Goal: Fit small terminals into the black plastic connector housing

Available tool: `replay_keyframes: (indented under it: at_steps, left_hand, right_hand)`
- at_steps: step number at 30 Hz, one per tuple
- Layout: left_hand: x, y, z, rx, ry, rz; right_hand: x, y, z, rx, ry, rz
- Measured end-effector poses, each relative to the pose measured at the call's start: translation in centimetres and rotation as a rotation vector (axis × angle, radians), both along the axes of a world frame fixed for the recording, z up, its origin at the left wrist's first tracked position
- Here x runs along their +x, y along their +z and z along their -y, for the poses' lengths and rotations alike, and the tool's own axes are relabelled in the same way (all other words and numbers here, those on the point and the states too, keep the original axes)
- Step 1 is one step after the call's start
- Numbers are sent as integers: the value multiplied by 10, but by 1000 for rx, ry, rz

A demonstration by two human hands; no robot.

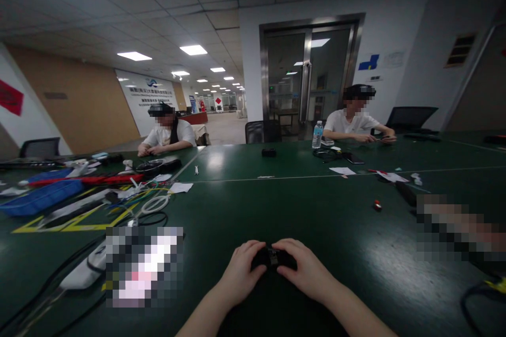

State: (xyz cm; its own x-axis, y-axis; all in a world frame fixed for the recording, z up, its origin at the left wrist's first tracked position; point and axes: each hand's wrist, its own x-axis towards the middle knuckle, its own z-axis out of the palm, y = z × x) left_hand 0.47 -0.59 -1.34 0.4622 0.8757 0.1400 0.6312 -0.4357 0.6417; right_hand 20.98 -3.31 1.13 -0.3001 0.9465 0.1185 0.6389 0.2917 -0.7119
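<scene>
Both hands close on a small black device [272, 258], the left hand [240, 271] wrapped round its left end and the right hand [304, 268] round its right end, fingers curled over the top so only a dark strip of it shows between them. The device sits low over the green table [276, 205], near the front edge and about midway across; whether it rests on the surface or is lifted just clear I cannot tell. A little way off to the right lies a small red object [377, 204], well apart from the hands. To the left the table is crowded: a white cable coil [155, 203], black cables [71, 268], a blue tray [39, 195] and a red bar [87, 179] beyond it. Farther back in the middle sits a black box [269, 152]. Across the table two other people are seated, one at the left [168, 137] and one at the right [356, 124] with hands on the tabletop, a water bottle [317, 135] standing beside that person. Papers [342, 170] lie before them. Glass doors [308, 81] stand behind.
</scene>
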Motion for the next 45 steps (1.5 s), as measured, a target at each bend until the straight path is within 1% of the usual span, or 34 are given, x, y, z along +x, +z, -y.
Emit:
replay_keyframes:
  at_steps: [7, 11, 18, 25, 33, 36, 39, 42, 45]
  left_hand:
    - [1, 5, 2, -27, 8, 5]
    - [2, 8, 1, -28, 1, -3]
    - [0, 5, 0, -8, -11, -1]
    - [0, 1, -1, 0, 3, 22]
    - [-1, -1, -3, 26, -2, 66]
    - [-1, 1, -2, -14, 10, 59]
    - [-1, 6, -1, -56, 15, 21]
    - [1, 12, 1, -54, 15, 12]
    - [3, 16, 3, -45, 14, 10]
  right_hand:
    - [-2, 1, -1, -62, 4, 77]
    - [-1, -2, -2, -48, 4, 78]
    - [2, -4, -4, -60, -29, 23]
    - [2, -5, -7, -61, -9, 71]
    - [-1, 5, -3, -67, 0, 71]
    - [0, 3, -2, -70, -9, 48]
    - [1, -2, -3, -68, -35, 23]
    - [2, -6, -4, -81, -45, 22]
    - [3, -6, -4, -94, -46, 29]
